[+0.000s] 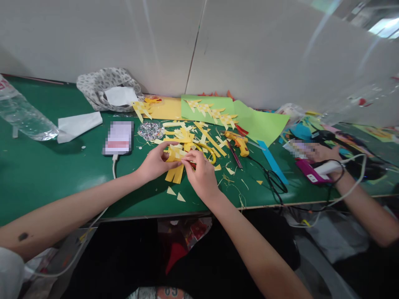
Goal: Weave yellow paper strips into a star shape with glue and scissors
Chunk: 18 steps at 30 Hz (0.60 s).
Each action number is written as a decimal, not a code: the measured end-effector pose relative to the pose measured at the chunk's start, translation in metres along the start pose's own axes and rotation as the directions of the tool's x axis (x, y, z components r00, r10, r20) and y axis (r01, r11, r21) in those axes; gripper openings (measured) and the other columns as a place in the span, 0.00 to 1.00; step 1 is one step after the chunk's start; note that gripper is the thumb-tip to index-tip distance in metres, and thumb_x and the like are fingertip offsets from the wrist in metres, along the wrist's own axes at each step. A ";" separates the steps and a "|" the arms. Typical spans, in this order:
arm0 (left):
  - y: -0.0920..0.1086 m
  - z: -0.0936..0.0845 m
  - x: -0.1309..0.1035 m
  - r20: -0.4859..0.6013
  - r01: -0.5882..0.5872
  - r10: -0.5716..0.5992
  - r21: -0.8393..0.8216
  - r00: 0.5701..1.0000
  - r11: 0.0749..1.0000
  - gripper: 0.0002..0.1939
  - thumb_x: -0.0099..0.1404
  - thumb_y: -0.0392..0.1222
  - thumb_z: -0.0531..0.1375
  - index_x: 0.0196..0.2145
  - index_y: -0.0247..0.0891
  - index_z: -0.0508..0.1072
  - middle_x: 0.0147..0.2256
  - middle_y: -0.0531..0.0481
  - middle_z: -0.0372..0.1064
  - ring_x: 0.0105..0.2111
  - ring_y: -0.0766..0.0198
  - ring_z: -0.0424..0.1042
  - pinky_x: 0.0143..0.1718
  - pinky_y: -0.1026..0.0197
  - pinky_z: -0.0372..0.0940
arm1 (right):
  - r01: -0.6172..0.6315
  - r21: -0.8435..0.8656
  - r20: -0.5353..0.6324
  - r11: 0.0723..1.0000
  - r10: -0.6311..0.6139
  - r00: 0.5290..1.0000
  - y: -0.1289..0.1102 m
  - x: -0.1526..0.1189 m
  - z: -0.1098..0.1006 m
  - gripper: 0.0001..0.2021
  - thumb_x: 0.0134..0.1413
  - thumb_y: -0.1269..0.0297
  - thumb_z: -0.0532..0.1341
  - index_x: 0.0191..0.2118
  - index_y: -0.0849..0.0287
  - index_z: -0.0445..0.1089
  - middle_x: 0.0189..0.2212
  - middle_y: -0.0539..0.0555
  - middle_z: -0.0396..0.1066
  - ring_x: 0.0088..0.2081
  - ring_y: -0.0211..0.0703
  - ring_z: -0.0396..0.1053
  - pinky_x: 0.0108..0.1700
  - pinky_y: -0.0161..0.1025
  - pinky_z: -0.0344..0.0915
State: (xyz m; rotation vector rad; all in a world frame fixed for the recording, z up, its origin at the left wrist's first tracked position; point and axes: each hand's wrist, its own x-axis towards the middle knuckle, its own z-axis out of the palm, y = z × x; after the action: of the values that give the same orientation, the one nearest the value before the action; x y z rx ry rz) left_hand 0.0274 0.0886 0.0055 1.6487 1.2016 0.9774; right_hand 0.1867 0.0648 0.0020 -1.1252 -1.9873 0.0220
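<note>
My left hand (157, 162) holds a yellow woven paper piece (175, 153) between thumb and fingers, over the green table. My right hand (201, 172) pinches at the right edge of the same piece, its thumb and fingertips together. Yellow paper strips (173, 174) hang or lie just below the piece; which of them belong to it I cannot tell. Yellow-handled scissors (213, 155) lie partly hidden behind my right hand. More cut yellow strips (213, 139) and small triangular scraps (181, 197) are scattered around both hands.
A phone (118, 139) on a cable and a bottle (28, 118) are left. Yellow glue gun (238, 143), blue strip (272, 162) and red-brown cutter (234, 154) lie right. Woven pieces (212, 112) rest on green paper (264, 122) behind. Another person's hand (324, 153) is far right.
</note>
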 end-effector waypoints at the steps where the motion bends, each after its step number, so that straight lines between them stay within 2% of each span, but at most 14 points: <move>1: -0.001 0.000 0.000 0.007 -0.019 0.019 0.023 1.000 1.000 0.28 0.51 0.41 0.63 0.50 0.38 0.63 0.16 0.63 0.46 0.16 0.73 0.49 0.17 0.69 0.44 | 0.004 -0.021 0.011 1.000 -0.004 1.000 0.000 0.000 0.000 0.07 0.56 0.71 0.53 0.40 0.56 0.56 0.33 0.54 0.71 0.37 0.43 0.72 0.37 0.39 0.69; 4: -0.005 0.002 -0.001 0.032 -0.055 0.053 0.057 0.998 0.997 0.28 0.52 0.41 0.62 0.51 0.38 0.61 0.16 0.63 0.46 0.16 0.73 0.48 0.17 0.69 0.43 | 0.040 -0.087 0.062 0.995 -0.034 0.997 -0.001 0.001 -0.001 0.06 0.56 0.71 0.52 0.40 0.57 0.56 0.32 0.55 0.70 0.35 0.44 0.72 0.34 0.39 0.68; 9: -0.006 0.003 -0.001 0.035 -0.046 0.043 0.077 0.998 0.996 0.27 0.52 0.40 0.62 0.50 0.38 0.63 0.16 0.63 0.43 0.16 0.73 0.46 0.18 0.68 0.42 | 0.054 -0.124 0.120 0.991 -0.039 0.992 -0.004 0.001 -0.003 0.05 0.56 0.71 0.50 0.38 0.58 0.54 0.30 0.55 0.68 0.33 0.45 0.70 0.33 0.40 0.67; 15: -0.001 0.001 0.000 0.037 0.001 0.000 -0.014 0.999 1.000 0.28 0.51 0.39 0.63 0.50 0.37 0.63 0.16 0.63 0.42 0.15 0.73 0.47 0.16 0.68 0.43 | -0.045 -0.045 0.081 0.998 0.049 0.996 -0.002 0.002 -0.001 0.05 0.55 0.71 0.51 0.35 0.55 0.52 0.29 0.53 0.66 0.32 0.44 0.69 0.35 0.42 0.67; 18: 0.002 0.000 0.001 0.031 0.036 -0.033 -0.110 0.999 0.993 0.28 0.49 0.39 0.65 0.48 0.37 0.64 0.17 0.62 0.51 0.16 0.73 0.54 0.17 0.69 0.49 | -0.124 -0.008 0.041 0.992 0.124 0.991 0.003 0.002 -0.004 0.06 0.54 0.71 0.52 0.34 0.55 0.51 0.29 0.52 0.66 0.34 0.45 0.70 0.36 0.43 0.67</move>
State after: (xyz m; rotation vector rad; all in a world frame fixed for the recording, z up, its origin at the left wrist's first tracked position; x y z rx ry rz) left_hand 0.0285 0.0888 0.0071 1.5455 1.1333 0.9776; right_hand 0.1910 0.0662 0.0051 -1.2599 -1.9518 0.1058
